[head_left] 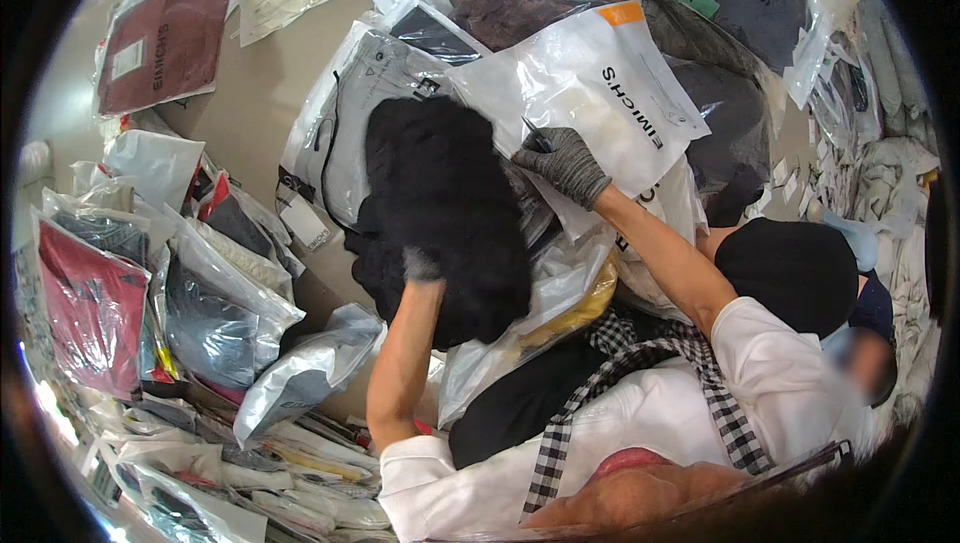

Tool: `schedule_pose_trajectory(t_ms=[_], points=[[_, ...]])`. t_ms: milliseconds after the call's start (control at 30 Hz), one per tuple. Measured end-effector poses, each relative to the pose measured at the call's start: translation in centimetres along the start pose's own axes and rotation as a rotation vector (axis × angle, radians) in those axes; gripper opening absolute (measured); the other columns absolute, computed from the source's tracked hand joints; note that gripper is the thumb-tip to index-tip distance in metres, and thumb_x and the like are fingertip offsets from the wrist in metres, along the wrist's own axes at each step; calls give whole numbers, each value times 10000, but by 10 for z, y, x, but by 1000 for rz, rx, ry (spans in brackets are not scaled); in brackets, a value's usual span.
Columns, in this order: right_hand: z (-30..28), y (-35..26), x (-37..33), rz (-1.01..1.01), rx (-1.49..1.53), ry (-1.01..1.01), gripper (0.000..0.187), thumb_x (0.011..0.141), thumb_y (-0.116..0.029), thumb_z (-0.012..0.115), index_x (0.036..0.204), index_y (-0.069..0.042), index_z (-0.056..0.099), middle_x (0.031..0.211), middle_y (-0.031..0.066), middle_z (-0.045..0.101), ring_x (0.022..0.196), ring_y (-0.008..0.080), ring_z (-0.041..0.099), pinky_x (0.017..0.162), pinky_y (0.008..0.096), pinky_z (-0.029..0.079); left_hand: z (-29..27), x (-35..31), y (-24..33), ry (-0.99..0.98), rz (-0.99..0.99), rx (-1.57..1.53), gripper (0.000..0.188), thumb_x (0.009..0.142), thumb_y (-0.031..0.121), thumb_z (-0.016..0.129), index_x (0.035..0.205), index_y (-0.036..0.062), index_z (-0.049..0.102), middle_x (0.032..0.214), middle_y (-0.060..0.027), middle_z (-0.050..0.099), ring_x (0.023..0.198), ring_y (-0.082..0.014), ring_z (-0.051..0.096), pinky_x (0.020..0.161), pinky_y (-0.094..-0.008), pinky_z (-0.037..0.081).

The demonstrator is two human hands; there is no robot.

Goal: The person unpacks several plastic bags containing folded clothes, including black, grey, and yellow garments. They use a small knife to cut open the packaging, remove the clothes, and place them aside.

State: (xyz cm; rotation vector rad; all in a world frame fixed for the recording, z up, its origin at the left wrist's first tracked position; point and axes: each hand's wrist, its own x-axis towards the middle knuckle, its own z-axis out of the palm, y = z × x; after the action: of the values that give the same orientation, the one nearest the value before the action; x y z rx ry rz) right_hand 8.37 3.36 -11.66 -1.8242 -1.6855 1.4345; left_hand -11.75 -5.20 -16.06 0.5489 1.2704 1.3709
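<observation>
A black folded garment (440,203) of soft cloth lies in front of me, on top of a grey garment in a clear plastic bag (385,78). My left hand (422,265), in a grey glove, is at the black garment's near left part; its fingers are hidden or blurred against the cloth. Just right of the garment, my right hand (568,165), also grey-gloved, is closed around a small dark tool (538,137) with a thin pointed tip. Beneath that hand lies a white plastic garment bag (585,78) with an orange corner mark.
Bagged clothes surround me, including a maroon one (165,48) at the far left and a red one (90,308) at the left. A paper tag (303,221) rests beside the grey bag. At the right, another person (865,368) is partly visible near piled pale cloth (895,243).
</observation>
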Motion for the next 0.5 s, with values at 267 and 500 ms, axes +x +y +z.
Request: schedule_pose_trajectory(t_ms=[267, 500], points=[[-26, -1, -6, 197, 773, 568, 133, 821, -109, 576, 877, 5, 615, 751, 23, 621, 679, 111, 560, 659, 249, 462, 76, 37, 10, -437, 532, 960, 295, 774, 152, 590, 1027, 3, 558, 961, -111, 601, 769, -235, 608, 725, -345, 489], [-40, -22, -26, -427, 83, 331, 129, 797, -71, 605, 915, -23, 620, 836, 98, 642, 732, 205, 617, 694, 287, 479, 126, 87, 1, -935, 731, 1179, 411, 784, 223, 519, 1158, 53, 490, 1068, -171, 549, 1014, -333, 528, 819, -414, 448]])
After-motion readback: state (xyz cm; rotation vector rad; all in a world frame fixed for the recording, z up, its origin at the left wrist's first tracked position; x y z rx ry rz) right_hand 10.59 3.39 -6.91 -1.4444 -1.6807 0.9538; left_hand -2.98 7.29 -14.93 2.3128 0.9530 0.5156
